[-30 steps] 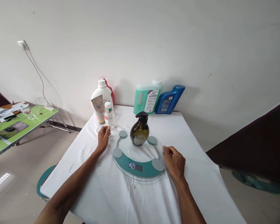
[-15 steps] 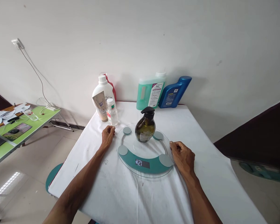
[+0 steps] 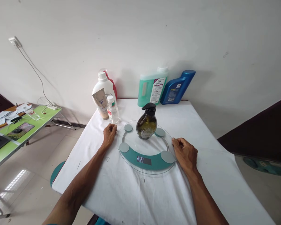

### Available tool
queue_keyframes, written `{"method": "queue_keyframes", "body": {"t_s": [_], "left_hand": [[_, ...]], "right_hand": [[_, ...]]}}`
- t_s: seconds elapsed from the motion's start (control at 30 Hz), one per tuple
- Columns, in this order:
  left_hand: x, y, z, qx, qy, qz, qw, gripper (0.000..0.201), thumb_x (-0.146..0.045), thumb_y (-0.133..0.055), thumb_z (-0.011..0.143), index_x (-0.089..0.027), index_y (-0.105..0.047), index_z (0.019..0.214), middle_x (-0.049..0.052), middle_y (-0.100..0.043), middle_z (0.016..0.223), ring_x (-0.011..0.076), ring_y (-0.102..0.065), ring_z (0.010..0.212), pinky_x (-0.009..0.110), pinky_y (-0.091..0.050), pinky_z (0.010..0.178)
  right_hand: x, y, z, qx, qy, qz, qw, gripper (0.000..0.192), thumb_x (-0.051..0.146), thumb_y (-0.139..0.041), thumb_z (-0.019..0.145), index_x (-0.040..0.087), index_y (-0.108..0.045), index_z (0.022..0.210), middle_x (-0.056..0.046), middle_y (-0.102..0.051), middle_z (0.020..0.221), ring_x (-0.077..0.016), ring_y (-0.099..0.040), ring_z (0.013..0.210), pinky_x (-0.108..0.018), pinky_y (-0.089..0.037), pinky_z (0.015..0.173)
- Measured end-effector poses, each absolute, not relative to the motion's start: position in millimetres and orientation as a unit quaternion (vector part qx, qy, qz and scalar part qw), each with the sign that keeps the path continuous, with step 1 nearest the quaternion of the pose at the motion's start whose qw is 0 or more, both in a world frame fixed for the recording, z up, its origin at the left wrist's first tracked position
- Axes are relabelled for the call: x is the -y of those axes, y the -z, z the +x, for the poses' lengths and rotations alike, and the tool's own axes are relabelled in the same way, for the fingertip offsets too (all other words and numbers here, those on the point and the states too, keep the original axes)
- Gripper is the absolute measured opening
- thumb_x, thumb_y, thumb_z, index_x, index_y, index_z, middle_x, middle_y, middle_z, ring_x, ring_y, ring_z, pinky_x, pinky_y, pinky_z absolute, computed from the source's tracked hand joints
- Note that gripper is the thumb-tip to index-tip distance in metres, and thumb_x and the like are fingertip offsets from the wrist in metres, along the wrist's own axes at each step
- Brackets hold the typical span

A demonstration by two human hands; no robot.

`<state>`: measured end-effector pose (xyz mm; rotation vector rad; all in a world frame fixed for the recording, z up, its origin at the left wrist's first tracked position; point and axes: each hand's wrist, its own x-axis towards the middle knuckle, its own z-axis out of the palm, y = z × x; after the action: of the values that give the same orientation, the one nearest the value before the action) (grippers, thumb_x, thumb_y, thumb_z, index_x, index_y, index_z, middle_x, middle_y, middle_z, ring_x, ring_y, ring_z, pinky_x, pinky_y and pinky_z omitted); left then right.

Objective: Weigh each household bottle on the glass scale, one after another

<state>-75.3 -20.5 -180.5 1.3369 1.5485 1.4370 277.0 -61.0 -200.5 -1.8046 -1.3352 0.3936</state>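
So I've got the counter (image 3: 154,200) under a white cloth, pushed against the wall, and the round glass scale (image 3: 146,148) sits about mid-counter with its teal band and lit display facing me. Along the wall stand a green jug (image 3: 152,87) and a blue jug (image 3: 177,87) leaning beside it, with a white bottle (image 3: 103,90) off to the left, a tube (image 3: 101,103) and a small clear bottle (image 3: 112,110) just in front of that. The dark pump bottle (image 3: 147,123) stands upright on the scale's glass, toward the far side. My left hand (image 3: 109,134) rests on the cloth just beside the scale's left rim, fingers curled in loosely, holding nothing. My right hand (image 3: 185,153) sits at the right rim, fingers curled too, touching the edge as far as I can tell.
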Motion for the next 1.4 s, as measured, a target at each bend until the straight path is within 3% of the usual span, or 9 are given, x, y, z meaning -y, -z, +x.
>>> {"method": "queue_keyframes", "body": {"t_s": [1.4], "left_hand": [[20.5, 181.9, -75.2, -0.589, -0.532, 0.52, 0.316, 0.029, -0.049, -0.065, 0.087, -0.021, -0.064, 0.079, -0.002, -0.06, 0.068, 0.0148, -0.057, 0.062, 0.029, -0.045, 0.064]], "right_hand": [[60.8, 202.5, 278.1, 0.532, -0.154, -0.719, 0.42, 0.038, 0.064, -0.048, 0.082, 0.028, -0.056, 0.069, -0.006, -0.066, 0.06, -0.0253, -0.059, 0.066, -0.039, -0.044, 0.071]]}}
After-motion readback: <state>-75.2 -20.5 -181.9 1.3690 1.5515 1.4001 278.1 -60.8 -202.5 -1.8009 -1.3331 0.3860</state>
